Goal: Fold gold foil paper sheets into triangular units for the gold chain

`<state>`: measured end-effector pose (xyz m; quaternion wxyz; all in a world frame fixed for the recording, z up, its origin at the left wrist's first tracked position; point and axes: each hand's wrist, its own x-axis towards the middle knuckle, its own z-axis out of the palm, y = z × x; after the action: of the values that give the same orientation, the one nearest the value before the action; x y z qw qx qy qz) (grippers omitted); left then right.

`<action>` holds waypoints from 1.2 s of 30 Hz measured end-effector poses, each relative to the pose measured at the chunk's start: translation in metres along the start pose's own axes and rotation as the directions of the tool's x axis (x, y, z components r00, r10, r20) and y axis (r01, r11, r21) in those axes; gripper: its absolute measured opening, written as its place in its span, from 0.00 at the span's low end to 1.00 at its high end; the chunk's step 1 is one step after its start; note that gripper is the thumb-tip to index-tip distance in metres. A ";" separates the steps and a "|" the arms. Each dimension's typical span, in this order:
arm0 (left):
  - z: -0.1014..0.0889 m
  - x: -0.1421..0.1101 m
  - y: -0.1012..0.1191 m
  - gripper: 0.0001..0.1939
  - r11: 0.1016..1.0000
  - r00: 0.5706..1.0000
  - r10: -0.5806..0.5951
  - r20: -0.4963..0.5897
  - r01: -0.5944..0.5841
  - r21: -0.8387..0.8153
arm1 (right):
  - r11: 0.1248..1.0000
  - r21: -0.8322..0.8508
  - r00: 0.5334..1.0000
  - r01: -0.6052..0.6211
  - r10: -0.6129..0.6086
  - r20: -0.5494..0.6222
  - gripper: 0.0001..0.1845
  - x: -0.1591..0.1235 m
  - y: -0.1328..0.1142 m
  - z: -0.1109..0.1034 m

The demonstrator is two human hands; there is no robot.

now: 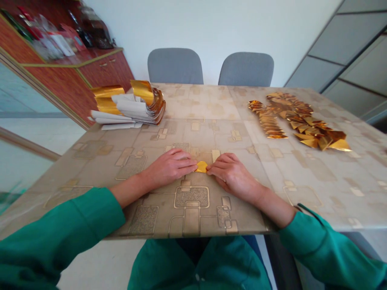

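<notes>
Green sleeves (57,229) run in from the near corners, and the bare forearms angle inward to meet at the near middle of the table. The left hand (171,167) and right hand (231,175) lie palm-down, fingers pointing toward each other. Both close on a small gold paper piece (201,166) from either side, seemingly pinching it just above the tabletop. The fingers hide much of the piece, so its full shape is hard to make out, and the thumbs are hidden behind the hands.

The patterned table (193,133) runs away from the person. Far left on it sits a curled stack of gold-and-white paper strips (130,106); far right lie overlapping rows of folded gold pieces (296,121). Beyond stand two grey chairs (175,66), and a red-brown cabinet (102,68) holds blurred packages (51,40).
</notes>
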<state>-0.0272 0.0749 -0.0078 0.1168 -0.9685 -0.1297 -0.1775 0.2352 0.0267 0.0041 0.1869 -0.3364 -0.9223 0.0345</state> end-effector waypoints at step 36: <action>-0.005 0.001 0.012 0.12 0.999 1.000 -0.014 0.000 0.014 -0.049 | 0.957 -0.195 0.972 0.215 -0.229 -0.051 0.13 -0.009 0.012 0.002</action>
<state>-0.0242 0.0628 -0.0046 0.0918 -0.9702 -0.1319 -0.1815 0.2488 0.0303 -0.0027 0.1908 -0.2480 -0.9459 -0.0865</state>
